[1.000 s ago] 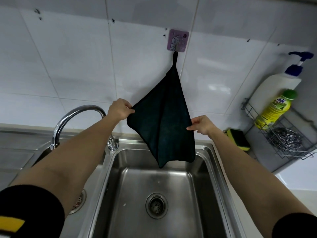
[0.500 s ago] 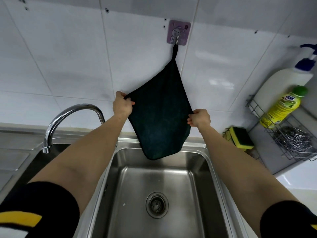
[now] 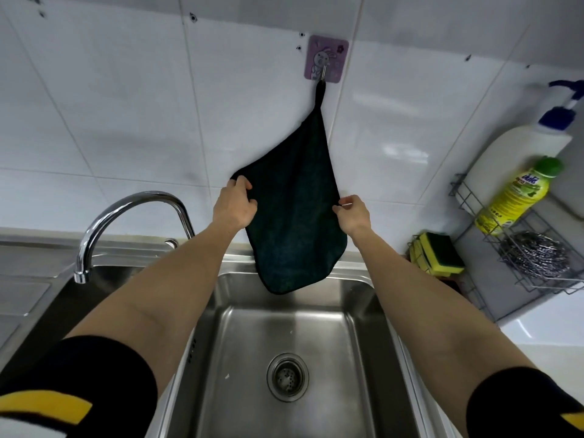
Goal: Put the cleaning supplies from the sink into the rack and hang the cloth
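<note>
A dark green cloth [image 3: 294,216] hangs by its loop from a purple wall hook [image 3: 325,60] above the sink [image 3: 294,336]. My left hand [image 3: 235,205] pinches the cloth's left corner. My right hand [image 3: 352,213] pinches its right edge. The wire rack [image 3: 537,279] on the right wall holds a white pump bottle [image 3: 518,153], a yellow-green bottle [image 3: 518,197] and a steel scourer [image 3: 534,254]. A yellow and green sponge [image 3: 439,254] stands in a small holder left of the rack.
A chrome tap [image 3: 126,216] arches over the sink's left side. The sink basin holds only its drain [image 3: 287,377]. White wall tiles run behind. A steel draining surface [image 3: 28,273] lies to the left.
Both hands have lifted and drawn closer together, spreading the cloth flatter against the wall. The view has shifted upward and to the left.
</note>
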Tool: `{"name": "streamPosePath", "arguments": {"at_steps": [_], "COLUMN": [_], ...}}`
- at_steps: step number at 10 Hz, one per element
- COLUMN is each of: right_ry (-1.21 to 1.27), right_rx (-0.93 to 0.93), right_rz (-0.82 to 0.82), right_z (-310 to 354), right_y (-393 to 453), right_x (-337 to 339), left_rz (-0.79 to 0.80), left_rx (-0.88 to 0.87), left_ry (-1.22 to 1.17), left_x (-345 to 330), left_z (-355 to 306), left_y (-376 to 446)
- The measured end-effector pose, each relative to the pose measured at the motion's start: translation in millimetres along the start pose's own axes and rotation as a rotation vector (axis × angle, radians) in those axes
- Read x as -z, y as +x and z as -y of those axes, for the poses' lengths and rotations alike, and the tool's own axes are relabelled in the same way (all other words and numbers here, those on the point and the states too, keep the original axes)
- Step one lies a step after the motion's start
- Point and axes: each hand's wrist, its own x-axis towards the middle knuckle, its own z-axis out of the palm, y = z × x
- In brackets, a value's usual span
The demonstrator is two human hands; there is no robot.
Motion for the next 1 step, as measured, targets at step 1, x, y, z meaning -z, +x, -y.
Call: {"name": "streamPosePath", "arguments": {"at_steps": [1], "right_ry": [-0.140], "right_rx": [0.041], "right_rz": [0.015], "right_z": [2.3], "right_y": [-7.1], "right_x": [7.6], "left_rz": [0.044], "left_rx": [-0.057], "left_ry": [0.088], "left_x": [4.0], "left_z": [-0.5], "left_y": [-3.6]}}
